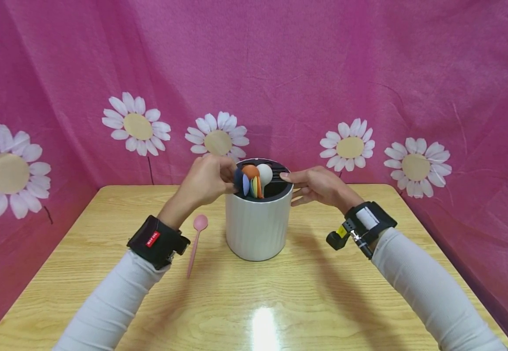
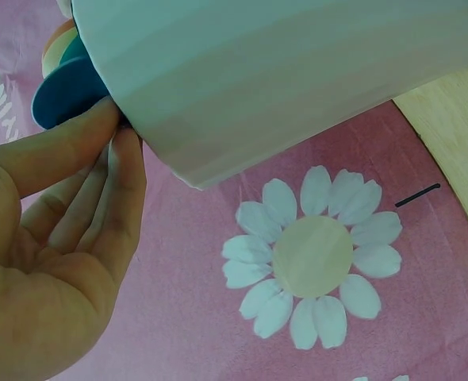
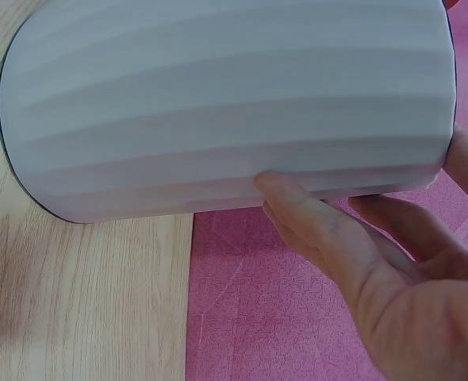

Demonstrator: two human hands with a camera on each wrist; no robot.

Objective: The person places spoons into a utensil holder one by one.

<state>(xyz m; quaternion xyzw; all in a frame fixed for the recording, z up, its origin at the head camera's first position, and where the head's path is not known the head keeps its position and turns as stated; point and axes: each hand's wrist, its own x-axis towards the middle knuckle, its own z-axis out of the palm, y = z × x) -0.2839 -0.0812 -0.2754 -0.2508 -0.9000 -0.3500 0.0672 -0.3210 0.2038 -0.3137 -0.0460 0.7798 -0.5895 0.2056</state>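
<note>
A white ribbed utensil holder (image 1: 255, 231) with a black top insert stands upright on the table. Several colourful spoons stick out of it, among them an orange spoon (image 1: 250, 171) and a white spoon (image 1: 264, 172). At its left rim my left hand (image 1: 207, 180) pinches a dark blue spoon (image 2: 66, 94) just below the bowl; the handle is hidden. My right hand (image 1: 319, 186) grips the right side of the holder, thumb over the rim and fingers (image 3: 297, 208) against the ribbed wall.
A pink spoon (image 1: 199, 223) lies on the wooden table (image 1: 104, 234), left of the holder and near my left wrist. Behind the table hangs a pink cloth (image 1: 280, 73) printed with white daisies. Both wrists carry black straps with cameras.
</note>
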